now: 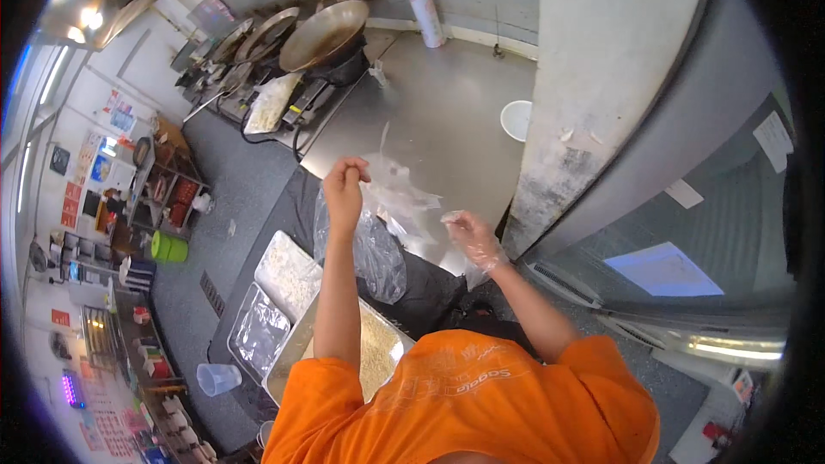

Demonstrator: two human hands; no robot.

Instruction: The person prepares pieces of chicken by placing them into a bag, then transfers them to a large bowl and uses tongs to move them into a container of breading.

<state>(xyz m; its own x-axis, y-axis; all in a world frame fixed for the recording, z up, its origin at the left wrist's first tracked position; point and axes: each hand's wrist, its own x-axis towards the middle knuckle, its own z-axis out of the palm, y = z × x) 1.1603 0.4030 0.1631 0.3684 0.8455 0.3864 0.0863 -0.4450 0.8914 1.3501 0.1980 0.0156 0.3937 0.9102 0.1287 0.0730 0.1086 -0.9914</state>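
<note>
My left hand [346, 192] is bare, its fingers curled in against the thumb, above the near edge of the stainless steel table [445, 96]. Thin clear plastic film [403, 190] lies just right of its fingertips. Whether the fingers pinch any of it is unclear. A clear disposable plastic glove covers my right hand [474, 240], whose fingers bend toward the left. Loose plastic hangs at its wrist. Between and below the hands, a large clear plastic bag [380, 264] drapes over a dark surface.
To the left sit a tray of white pieces [290, 274], a plastic-lined tray [258, 328] and a pan of pale crumbs [380, 348]. A wok [325, 35], a filled bag [272, 103], a plastic roll [425, 16] and a white bowl [517, 120] stand farther off. A pillar [599, 77] rises at right.
</note>
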